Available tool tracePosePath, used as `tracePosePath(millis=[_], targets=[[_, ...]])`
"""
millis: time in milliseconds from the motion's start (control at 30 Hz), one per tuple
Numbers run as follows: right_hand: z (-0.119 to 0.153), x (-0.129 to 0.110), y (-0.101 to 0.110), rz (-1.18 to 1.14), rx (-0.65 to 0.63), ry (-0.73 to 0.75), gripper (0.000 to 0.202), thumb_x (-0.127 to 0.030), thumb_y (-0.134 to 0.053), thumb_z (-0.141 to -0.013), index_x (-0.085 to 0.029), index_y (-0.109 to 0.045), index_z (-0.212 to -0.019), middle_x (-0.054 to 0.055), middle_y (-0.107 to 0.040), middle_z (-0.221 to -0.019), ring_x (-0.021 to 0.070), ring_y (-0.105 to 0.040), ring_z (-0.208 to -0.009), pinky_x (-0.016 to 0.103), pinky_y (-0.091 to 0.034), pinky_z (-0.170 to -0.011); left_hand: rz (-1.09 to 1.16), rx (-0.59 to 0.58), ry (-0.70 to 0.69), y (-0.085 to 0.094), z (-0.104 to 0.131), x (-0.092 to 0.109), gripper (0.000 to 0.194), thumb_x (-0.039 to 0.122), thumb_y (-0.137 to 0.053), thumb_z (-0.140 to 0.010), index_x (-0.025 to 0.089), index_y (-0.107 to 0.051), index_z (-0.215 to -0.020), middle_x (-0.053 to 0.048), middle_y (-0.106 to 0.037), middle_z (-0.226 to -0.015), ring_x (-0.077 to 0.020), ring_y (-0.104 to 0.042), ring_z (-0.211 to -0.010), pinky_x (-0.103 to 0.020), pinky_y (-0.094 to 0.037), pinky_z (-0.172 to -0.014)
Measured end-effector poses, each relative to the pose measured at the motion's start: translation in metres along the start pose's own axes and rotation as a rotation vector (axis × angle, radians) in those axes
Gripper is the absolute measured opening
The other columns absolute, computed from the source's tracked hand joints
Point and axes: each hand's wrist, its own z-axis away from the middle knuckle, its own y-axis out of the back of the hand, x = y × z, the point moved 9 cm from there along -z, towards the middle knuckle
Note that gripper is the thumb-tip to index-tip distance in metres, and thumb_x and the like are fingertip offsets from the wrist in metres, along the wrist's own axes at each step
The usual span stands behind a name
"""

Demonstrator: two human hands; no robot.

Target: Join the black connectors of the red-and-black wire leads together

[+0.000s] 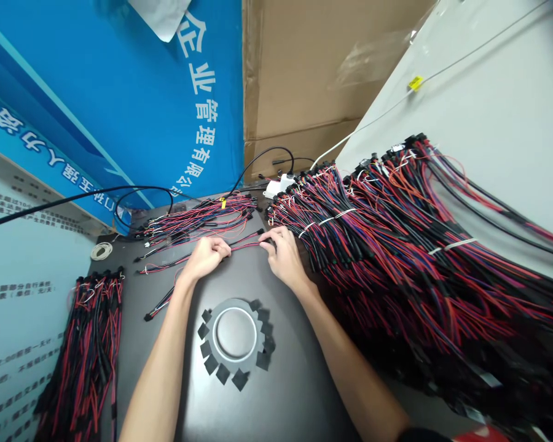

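We have a thin red-and-black wire cable [245, 246] stretched between our two hands, just above the dark grey surface [221, 411] and beyond the round grey disc with a silvery centre [235, 333]. The grip of our left hand [208, 255] is pinched on the cable, thumb and fingertips together; our right hand [283, 252] pinches it farther right, near its end. Our fingers hide the cable where they close on it, so we cannot tell how a connector sits there.

To handle this span well, we would want a light, even tension—enough to straighten the wires, not to strain them—with both pinches level and the fingertips in sight. The small black squares [240, 379] around the disc's rim look like tape, so our wrists should pass over them without brushing.

As for room, the widest bare stretch lies between our forearms, on the near side of the disc. Beyond our hands, a loose pile of red-and-black cables [203, 212] bounds us, with the blue printed board [120, 80] behind it. On the right, the large heap of tied red, blue and black cables [396, 227] lies close beside our right forearm [345, 350]; on the left, a smaller dark red-and-black bundle [94, 344] lines the edge.
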Motion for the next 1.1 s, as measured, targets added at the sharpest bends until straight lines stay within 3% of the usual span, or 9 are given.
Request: tracePosePath(millis=[333,633,733,833,967,1100], targets=[[-0.012,-0.019,0.002,-0.048,-0.115,0.245,0.030,-0.008,-0.038,-0.091,-0.021,-0.065,-0.094,0.009,-0.055,-0.099,0.0202,-0.052,-0.094,0.035,-0.055,-0.086,0.119,0.010,0.094,0.000,-0.001,-0.011,0.018,0.021,-0.056,-0.064,0.012,-0.071,-0.066,0.001,-0.056,-0.051,-0.0104,-0.045,-0.050,-0.023,-0.034,-0.053],[-0.015,-0.016,-0.001,-0.158,-0.114,0.209,0.019,-0.014,-0.042,-0.091,-0.020,-0.060,-0.091,0.009,-0.059,-0.098,0.0215,-0.055,-0.098,0.039,-0.048,-0.092,0.183,0.057,0.134,0.003,0.003,-0.013,0.016,0.018,-0.057,-0.063,0.011,-0.071,-0.066,0.002,-0.053,-0.047,-0.0091,-0.042,-0.049,-0.023,-0.032,-0.052],[-0.017,-0.011,-0.001,-0.237,-0.109,0.127,0.014,-0.019,-0.045,-0.090,-0.019,-0.058,-0.090,0.008,-0.061,-0.095,0.0194,-0.058,-0.091,0.036,-0.048,-0.087,0.190,0.060,0.126,0.002,0.003,-0.012,0.018,0.017,-0.056,-0.062,0.011,-0.072,-0.066,0.002,-0.054,-0.048,-0.0088,-0.042,-0.049,-0.022,-0.031,-0.051],[-0.017,0.002,-0.007,-0.432,-0.125,-0.057,0.014,-0.029,-0.053,-0.087,-0.018,-0.058,-0.094,0.007,-0.064,-0.093,0.0166,-0.062,-0.085,0.032,-0.051,-0.079,0.204,0.063,0.111,0.000,0.003,-0.011,0.019,0.017,-0.055,-0.061,0.010,-0.072,-0.066,0.002,-0.054,-0.048,-0.0085,-0.041,-0.048,-0.022,-0.030,-0.051],[-0.014,0.017,-0.020,-0.755,-0.149,-0.316,0.039,-0.043,-0.072,-0.073,-0.017,-0.060,-0.098,0.004,-0.066,-0.084,0.0156,-0.067,-0.078,0.027,-0.053,-0.067,0.234,0.072,0.090,0.001,0.003,-0.012,0.020,0.019,-0.055,-0.060,0.010,-0.072,-0.066,0.001,-0.054,-0.048,-0.0088,-0.042,-0.048,-0.022,-0.030,-0.051],[-0.012,0.021,-0.022,-0.866,-0.064,-0.474,0.048,-0.046,-0.083,-0.060,-0.013,-0.065,-0.089,0.006,-0.069,-0.079,0.0157,-0.069,-0.073,0.026,-0.055,-0.065,0.240,0.078,0.082,0.001,0.003,-0.013,0.021,0.020,-0.055,-0.058,0.010,-0.072,-0.067,0.002,-0.053,-0.047,-0.0088,-0.041,-0.048,-0.023,-0.029,-0.051]])
